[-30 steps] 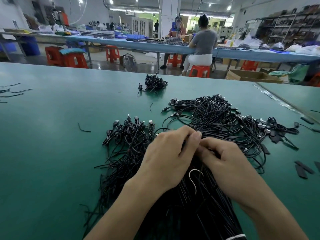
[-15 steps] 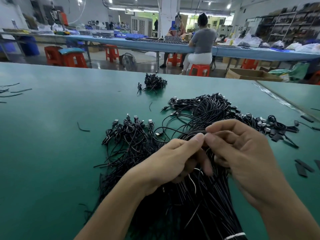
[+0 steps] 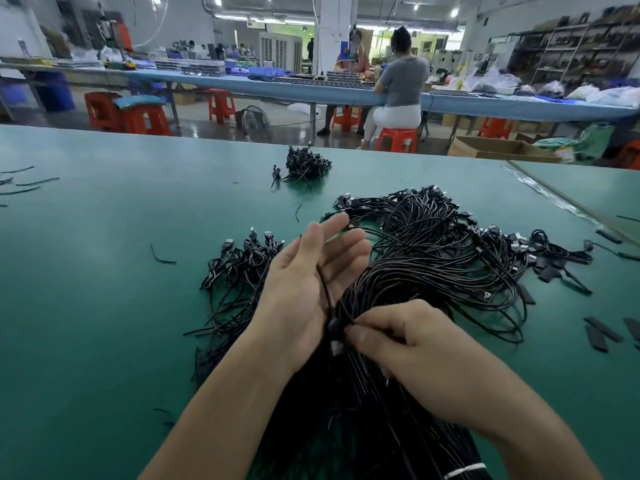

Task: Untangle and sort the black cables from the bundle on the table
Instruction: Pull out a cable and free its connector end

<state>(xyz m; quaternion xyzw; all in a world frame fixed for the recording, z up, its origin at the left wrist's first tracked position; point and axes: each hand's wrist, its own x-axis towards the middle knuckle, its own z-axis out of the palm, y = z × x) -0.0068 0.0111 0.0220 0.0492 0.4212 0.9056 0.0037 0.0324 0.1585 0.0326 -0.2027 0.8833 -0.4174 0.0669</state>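
A large tangled bundle of black cables (image 3: 426, 261) with metal plugs lies on the green table (image 3: 86, 306) and runs toward me under both forearms. My left hand (image 3: 311, 282) is raised over it, palm up and fingers spread, with a single black cable (image 3: 323, 282) running across the palm. My right hand (image 3: 398, 337) pinches a cable end with a small connector just below the left palm. A separate spread of black cables (image 3: 235, 271) lies to the left of my hands.
A small heap of black cables (image 3: 306, 166) sits farther back on the table. Loose black strips (image 3: 602, 330) lie at the right, short cable scraps (image 3: 161, 256) at the left. A white tie (image 3: 464, 471) binds the bundle near me. People sit at a blue bench beyond.
My left hand has opened and turned palm up, lifting toward the far side. My right hand has dropped toward me and now pinches a cable end near the left wrist.
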